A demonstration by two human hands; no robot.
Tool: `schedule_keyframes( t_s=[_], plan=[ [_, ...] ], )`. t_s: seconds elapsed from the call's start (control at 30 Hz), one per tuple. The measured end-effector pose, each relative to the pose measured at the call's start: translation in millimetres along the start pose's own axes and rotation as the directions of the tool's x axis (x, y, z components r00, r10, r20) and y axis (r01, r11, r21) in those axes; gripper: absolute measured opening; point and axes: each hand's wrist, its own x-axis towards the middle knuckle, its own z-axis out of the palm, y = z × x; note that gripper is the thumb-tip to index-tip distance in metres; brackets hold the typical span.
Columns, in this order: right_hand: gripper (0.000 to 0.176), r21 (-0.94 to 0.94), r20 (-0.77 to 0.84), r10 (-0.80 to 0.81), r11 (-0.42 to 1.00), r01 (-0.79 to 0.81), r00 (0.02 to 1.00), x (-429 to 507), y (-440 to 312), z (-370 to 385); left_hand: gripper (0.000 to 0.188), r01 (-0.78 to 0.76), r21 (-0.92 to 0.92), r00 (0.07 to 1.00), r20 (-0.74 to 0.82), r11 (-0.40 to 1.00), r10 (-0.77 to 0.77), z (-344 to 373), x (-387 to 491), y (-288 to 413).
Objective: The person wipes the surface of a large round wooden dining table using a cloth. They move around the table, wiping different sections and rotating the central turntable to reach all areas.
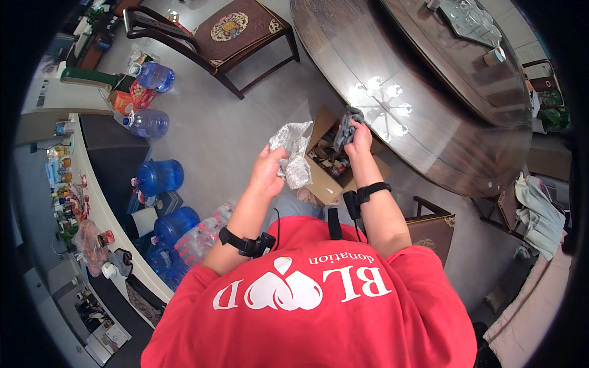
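My left hand [268, 171] grips a crumpled silvery bubble-textured wrap [294, 154], held up in front of me. In my right hand [360, 137] is a bunched dark grey cloth [347, 129], beside the edge of the wooden table. Below and between the two hands, an open cardboard box [323, 186] stands on the floor, filled with many small mixed items [329, 158] too jumbled to name. The wrap hangs over the floor at the box's left side, and the cloth is above the box's far right part.
A round dark wooden table [414, 152] with a raised turntable fills the right. A chair with a patterned seat [248, 34] stands ahead. Large blue water bottles [161, 177] and packs of small bottles [202, 237] line the left by a long counter [103, 198]. Another chair [432, 234] is at the right.
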Motion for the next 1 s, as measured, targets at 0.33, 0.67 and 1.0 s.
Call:
schedule_keyframes(
  t_s=[0.33, 0.67, 1.0],
  plan=[
    [0.025, 0.0, -0.015, 0.073, 0.997, -0.073, 0.997, -30.9, -27.1, -13.7, 0.038, 0.13, 0.022, 0.981, 0.139, 0.991, -0.132, -14.3, 52.8, 43.0],
    [0.025, -0.003, -0.127, -0.209, 0.978, 0.21, 0.97, -54.1, -6.8, 80.1, 0.035, 0.113, 0.132, 0.954, 0.261, 0.985, -0.145, -45.3, 128.0, 185.3],
    [0.052, 0.466, 0.3, -0.252, 0.88, 0.089, 0.92, -84.6, -25.7, 156.6, 0.037, 0.14, 0.169, 0.911, 0.364, 0.976, -0.194, -10.8, 152.3, 221.9]
  ],
)
